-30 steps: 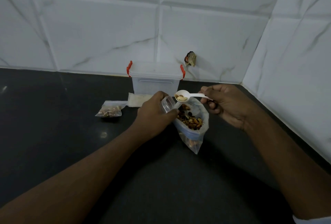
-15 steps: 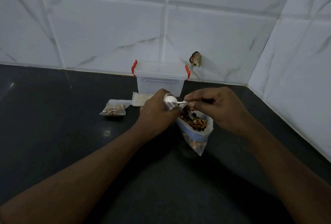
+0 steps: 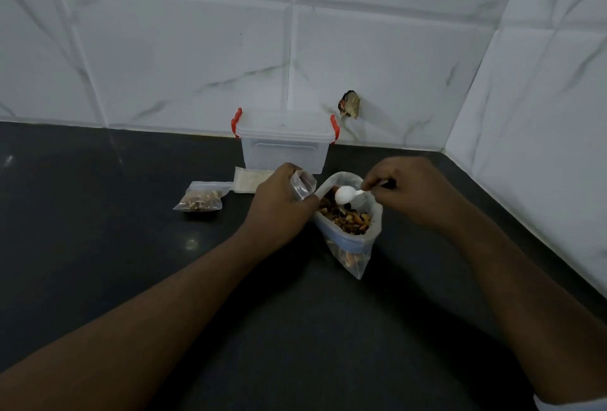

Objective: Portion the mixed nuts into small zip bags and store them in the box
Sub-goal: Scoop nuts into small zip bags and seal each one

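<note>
My left hand grips a small clear zip bag by its open mouth, upright on the dark counter. Right of it stands a large open bag of mixed nuts. My right hand pinches the handle of a white plastic spoon, whose bowl faces down over the nuts in the large bag. A filled small bag of nuts lies to the left. The clear storage box with red latches stands closed against the wall.
A flat stack of empty zip bags lies in front of the box. White tiled walls close the counter at the back and right. A small dark object sticks to the back wall.
The spoon tipped its nuts at the small bag's mouth, then swung right and down over the large bag, now bowl-down. My left hand kept holding the small bag.
</note>
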